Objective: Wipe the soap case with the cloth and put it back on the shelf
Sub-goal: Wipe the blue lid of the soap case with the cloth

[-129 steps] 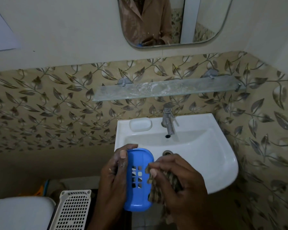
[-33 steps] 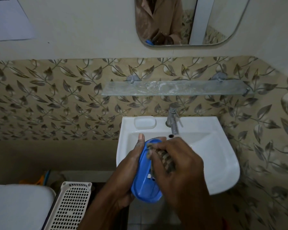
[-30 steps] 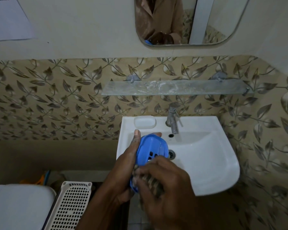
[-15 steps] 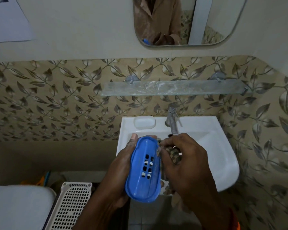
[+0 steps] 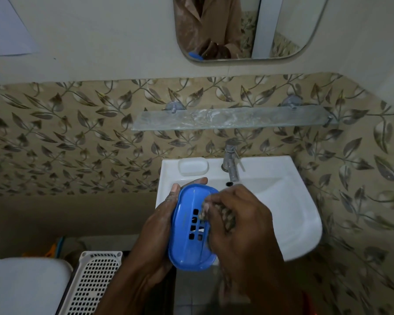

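Since half a second ago the right hand has slid its bunched cloth onto the soap case. Left hand grips the case, long axis six-to-twelve. Shelf lies at twelve, beyond the sink.

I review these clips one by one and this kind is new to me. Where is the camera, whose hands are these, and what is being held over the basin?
There is no machine: a person's two bare hands do the work, filmed by one wide camera on their head, looking forward and down. The left hand holds a blue soap case from its side. The right hand grips a patterned cloth and presses it to the case. Below them is a white sink with a tap and a white soap bar on its ledge. Above is the glass shelf, where the case goes afterwards, and a mirror.
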